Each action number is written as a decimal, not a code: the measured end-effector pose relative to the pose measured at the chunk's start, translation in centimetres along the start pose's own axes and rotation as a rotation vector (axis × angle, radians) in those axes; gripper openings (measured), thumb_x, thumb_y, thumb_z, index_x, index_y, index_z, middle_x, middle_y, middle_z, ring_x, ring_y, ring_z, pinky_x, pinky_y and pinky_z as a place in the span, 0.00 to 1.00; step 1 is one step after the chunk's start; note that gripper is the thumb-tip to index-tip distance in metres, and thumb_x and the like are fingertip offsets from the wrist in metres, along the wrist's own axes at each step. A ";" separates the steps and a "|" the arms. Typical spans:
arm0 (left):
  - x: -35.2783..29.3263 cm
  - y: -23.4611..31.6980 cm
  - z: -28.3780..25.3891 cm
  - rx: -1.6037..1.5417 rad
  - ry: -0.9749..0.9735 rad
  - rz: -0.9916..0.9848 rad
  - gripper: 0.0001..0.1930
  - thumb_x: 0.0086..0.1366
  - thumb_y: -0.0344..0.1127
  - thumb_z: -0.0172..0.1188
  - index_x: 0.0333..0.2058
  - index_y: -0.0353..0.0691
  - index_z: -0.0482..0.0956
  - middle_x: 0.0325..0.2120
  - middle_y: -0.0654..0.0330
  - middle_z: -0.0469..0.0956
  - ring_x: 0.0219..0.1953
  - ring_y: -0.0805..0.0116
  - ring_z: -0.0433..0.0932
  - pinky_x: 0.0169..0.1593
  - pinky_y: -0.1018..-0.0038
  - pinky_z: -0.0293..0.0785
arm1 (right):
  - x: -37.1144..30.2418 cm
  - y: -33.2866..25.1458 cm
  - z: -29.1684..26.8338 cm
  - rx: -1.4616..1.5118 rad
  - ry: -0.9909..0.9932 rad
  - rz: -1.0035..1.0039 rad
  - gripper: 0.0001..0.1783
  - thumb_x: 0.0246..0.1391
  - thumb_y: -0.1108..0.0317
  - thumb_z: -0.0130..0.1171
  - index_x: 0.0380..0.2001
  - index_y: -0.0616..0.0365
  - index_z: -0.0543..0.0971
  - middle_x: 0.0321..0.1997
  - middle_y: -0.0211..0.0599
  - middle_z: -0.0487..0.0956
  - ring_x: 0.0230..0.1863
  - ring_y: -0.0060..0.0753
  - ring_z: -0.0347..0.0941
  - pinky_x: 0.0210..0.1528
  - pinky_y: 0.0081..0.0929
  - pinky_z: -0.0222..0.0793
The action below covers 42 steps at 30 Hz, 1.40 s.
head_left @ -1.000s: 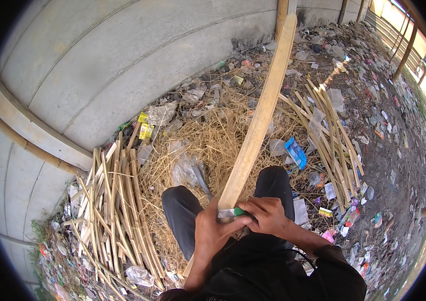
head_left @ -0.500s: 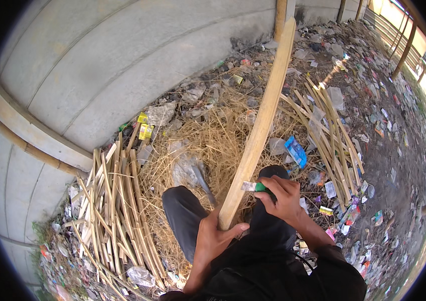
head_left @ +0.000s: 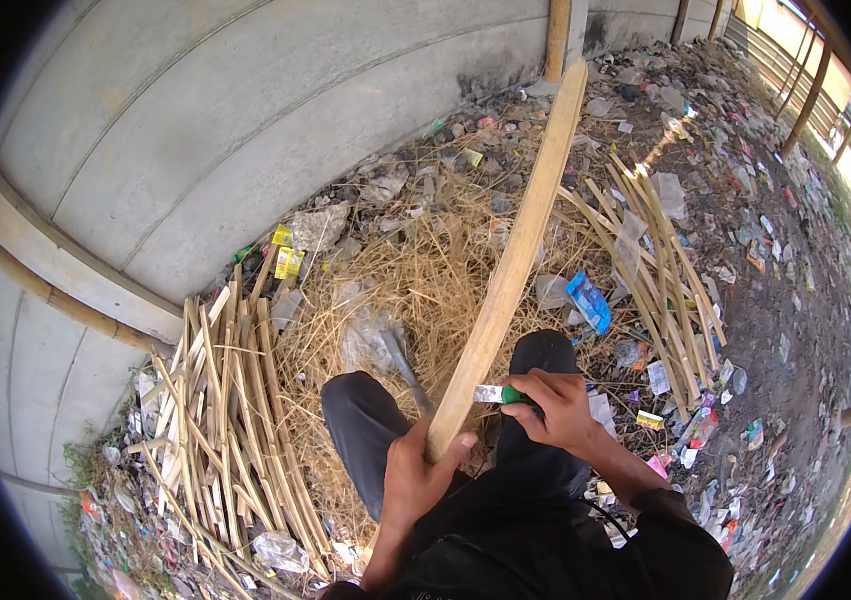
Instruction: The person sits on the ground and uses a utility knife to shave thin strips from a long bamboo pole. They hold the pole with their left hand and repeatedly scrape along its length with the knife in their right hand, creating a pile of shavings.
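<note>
A long, pale bamboo slat slants up and away from my lap, its near end between my knees. My left hand is wrapped round that near end, thumb lying across its face. In my right hand is a knife with a green handle and a short, wide blade. The blade points left, its tip at the slat's right edge just above my left hand. Behind the slat, by my left knee, a grey blade-like tool is partly hidden.
Thin split bamboo strips lie heaped at the left, and a smaller bundle lies at the right. Straw-like shavings cover the ground ahead. A concrete panel wall rises behind. Litter, including a blue packet, is scattered around.
The slat has shifted slightly down toward me, with my left hand. My right hand and the knife have moved a little left and down along it.
</note>
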<state>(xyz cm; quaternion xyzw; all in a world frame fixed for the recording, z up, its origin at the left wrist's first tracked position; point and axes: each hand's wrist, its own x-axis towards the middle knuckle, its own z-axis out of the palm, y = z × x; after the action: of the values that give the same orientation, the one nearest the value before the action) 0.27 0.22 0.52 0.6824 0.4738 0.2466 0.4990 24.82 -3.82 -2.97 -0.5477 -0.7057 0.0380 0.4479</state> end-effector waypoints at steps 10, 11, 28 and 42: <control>0.2 1.0 0.0 0.013 -0.038 0.050 0.28 0.70 0.48 0.75 0.57 0.31 0.83 0.30 0.44 0.88 0.33 0.51 0.91 0.39 0.63 0.82 | 1.0 -1.3 0.0 0.005 -0.040 -0.072 0.19 0.59 0.56 0.77 0.45 0.57 0.84 0.29 0.33 0.83 0.23 0.39 0.81 0.25 0.33 0.74; 0.2 1.1 0.0 0.019 -0.048 0.039 0.28 0.70 0.48 0.74 0.58 0.31 0.83 0.30 0.43 0.88 0.33 0.51 0.91 0.39 0.63 0.82 | 1.0 -1.3 0.0 -0.002 -0.038 -0.074 0.19 0.58 0.56 0.77 0.45 0.57 0.84 0.28 0.33 0.82 0.23 0.39 0.80 0.25 0.34 0.73; -0.9 0.2 -0.2 -0.070 -0.101 -0.063 0.23 0.76 0.43 0.69 0.56 0.27 0.83 0.31 0.60 0.83 0.35 0.78 0.75 0.41 0.72 0.75 | 2.0 0.6 -1.3 -0.183 0.032 -0.056 0.18 0.57 0.53 0.77 0.44 0.51 0.85 0.29 0.27 0.83 0.24 0.33 0.81 0.25 0.31 0.74; -3.0 -0.9 -1.8 0.135 -0.168 -0.086 0.25 0.72 0.51 0.73 0.49 0.30 0.84 0.25 0.44 0.84 0.26 0.53 0.87 0.34 0.64 0.78 | 1.9 6.1 -5.0 -0.056 0.257 0.323 0.15 0.72 0.62 0.64 0.48 0.65 0.82 0.30 0.44 0.83 0.28 0.43 0.79 0.36 0.34 0.74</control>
<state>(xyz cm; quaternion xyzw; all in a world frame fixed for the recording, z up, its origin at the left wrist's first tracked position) -2.81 -1.60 0.75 0.7118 0.4748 0.1342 0.5000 32.69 -2.02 -2.19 -0.6664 -0.5466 0.0196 0.5068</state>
